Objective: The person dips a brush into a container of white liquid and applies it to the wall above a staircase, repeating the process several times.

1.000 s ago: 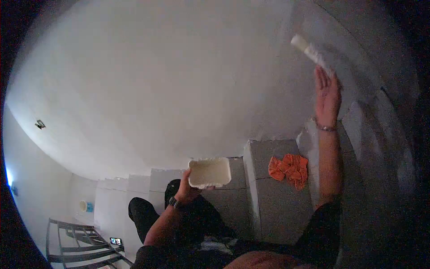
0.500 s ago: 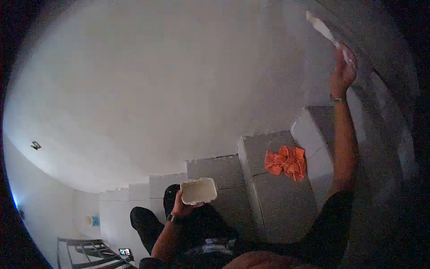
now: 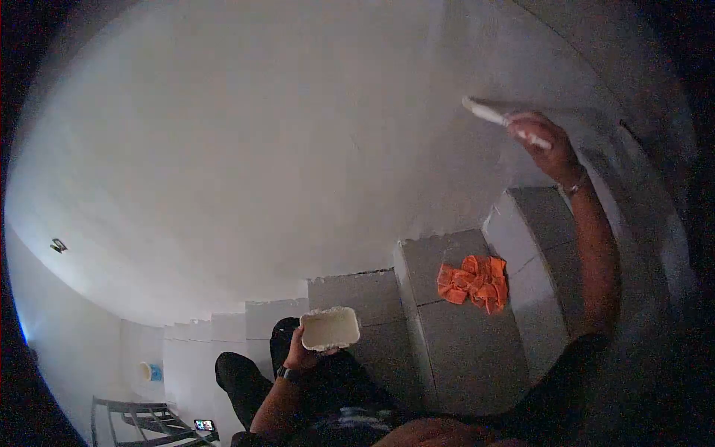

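Observation:
My left hand [image 3: 299, 353] grips a small rectangular tub [image 3: 330, 329] with pale contents, held above my knees. Up at the right, my right hand [image 3: 538, 141] is closed round the pale handle of a brush [image 3: 485, 112]. The brush's tip points up and left, at or close to the white wall [image 3: 283, 149]; whether it touches is hard to tell. An orange cloth [image 3: 477, 283] lies crumpled on a grey stair step [image 3: 465, 343], below my right hand.
Tiled stairs [image 3: 357, 298] run along the wall's lower edge. At the lower left are a dark metal frame [image 3: 138, 408], a lit phone [image 3: 203, 425] and a white and blue bucket [image 3: 151, 372]. A small fitting [image 3: 58, 245] is on the wall at far left.
My right hand has moved down and left with the brush, whose tip is now lower. My left hand still holds the tub in nearly the same place.

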`<action>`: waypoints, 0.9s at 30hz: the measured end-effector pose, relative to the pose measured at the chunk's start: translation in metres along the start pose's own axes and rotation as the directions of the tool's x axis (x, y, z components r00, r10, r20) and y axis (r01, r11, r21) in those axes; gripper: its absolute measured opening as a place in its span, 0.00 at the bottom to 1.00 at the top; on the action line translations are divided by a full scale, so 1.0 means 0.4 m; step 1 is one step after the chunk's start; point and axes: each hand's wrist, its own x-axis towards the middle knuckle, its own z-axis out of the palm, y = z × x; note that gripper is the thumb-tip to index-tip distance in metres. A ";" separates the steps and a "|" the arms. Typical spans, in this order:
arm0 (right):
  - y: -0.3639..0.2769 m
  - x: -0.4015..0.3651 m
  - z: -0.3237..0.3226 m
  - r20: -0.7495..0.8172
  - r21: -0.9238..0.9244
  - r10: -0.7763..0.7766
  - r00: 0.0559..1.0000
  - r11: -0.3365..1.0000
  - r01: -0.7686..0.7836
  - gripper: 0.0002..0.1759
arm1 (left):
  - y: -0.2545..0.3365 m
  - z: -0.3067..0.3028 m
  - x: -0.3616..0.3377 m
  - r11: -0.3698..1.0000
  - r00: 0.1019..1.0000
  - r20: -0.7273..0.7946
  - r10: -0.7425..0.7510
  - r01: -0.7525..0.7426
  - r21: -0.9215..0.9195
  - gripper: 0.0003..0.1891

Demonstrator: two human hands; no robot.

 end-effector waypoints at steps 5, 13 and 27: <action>0.043 0.111 -0.069 -0.206 -0.203 -0.091 0.974 0.978 0.048 0.11 | 0.005 0.030 -0.016 0.999 0.999 0.047 -0.017 0.018 -0.036 0.34; 0.021 0.140 -0.079 -0.361 -0.444 -0.306 0.881 0.887 0.126 0.14 | 0.015 0.071 -0.029 0.999 0.998 -0.057 0.026 -0.025 0.026 0.35; 0.075 0.100 -0.073 -0.322 -0.302 -0.069 0.944 0.953 -0.033 0.07 | 0.009 0.048 -0.029 0.999 0.999 -0.047 -0.002 -0.001 -0.046 0.35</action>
